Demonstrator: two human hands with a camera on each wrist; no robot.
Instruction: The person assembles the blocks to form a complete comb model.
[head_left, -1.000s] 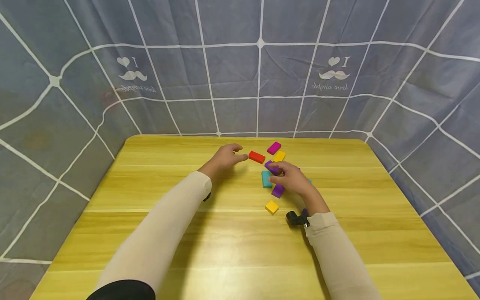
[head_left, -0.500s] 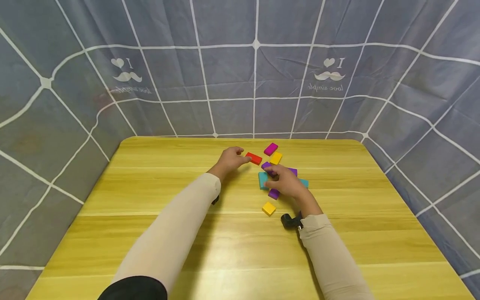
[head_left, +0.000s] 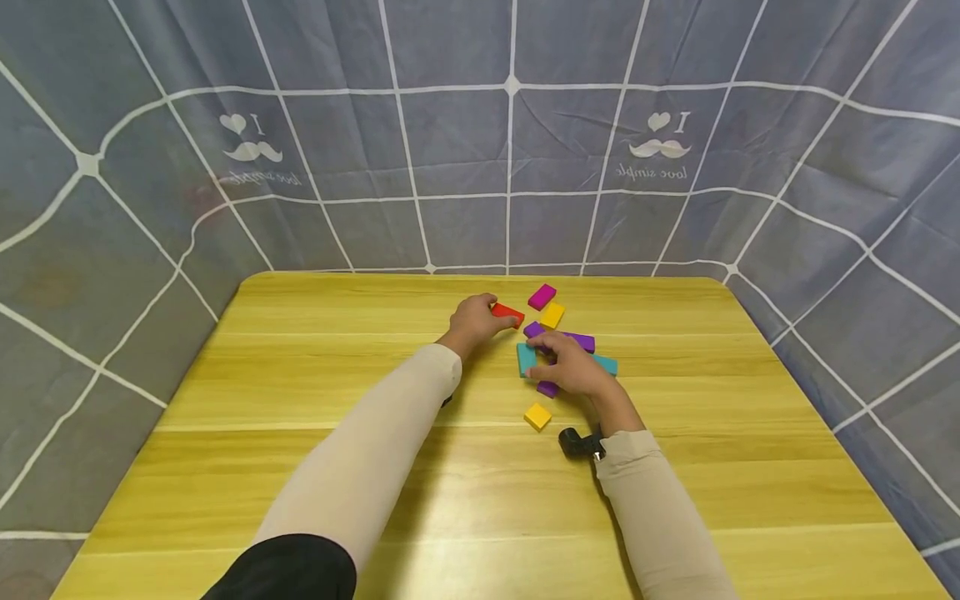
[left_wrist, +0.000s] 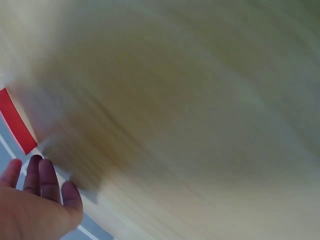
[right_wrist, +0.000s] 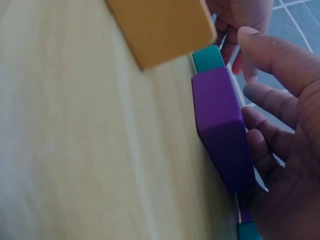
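Observation:
My left hand (head_left: 477, 322) is at the red block (head_left: 506, 312), its thumb overlapping the block's near side in the head view. In the left wrist view, the fingers (left_wrist: 49, 180) are spread just below the end of that red block (left_wrist: 17, 122). Over the cluster of blocks hovers my right hand (head_left: 570, 363), its thumb at the near end of a teal block (head_left: 526, 359) and its fingertips above a purple block (head_left: 534, 330). The right wrist view shows its fingers loosely bent beside a purple block (right_wrist: 220, 120), nothing pinched between them.
Behind the hands lie a magenta block (head_left: 542, 296) and a yellow block (head_left: 552, 316). Another purple block (head_left: 582, 342) and a teal block (head_left: 604, 364) stick out beyond the right hand. A small yellow block (head_left: 537, 417) sits nearer. A grey curtain (head_left: 465, 150) surrounds the wooden table (head_left: 300, 467).
My left hand has moved right to the red block, and its thumb now reaches over the block's near side. The right hand has shifted slightly and stays over the cluster.

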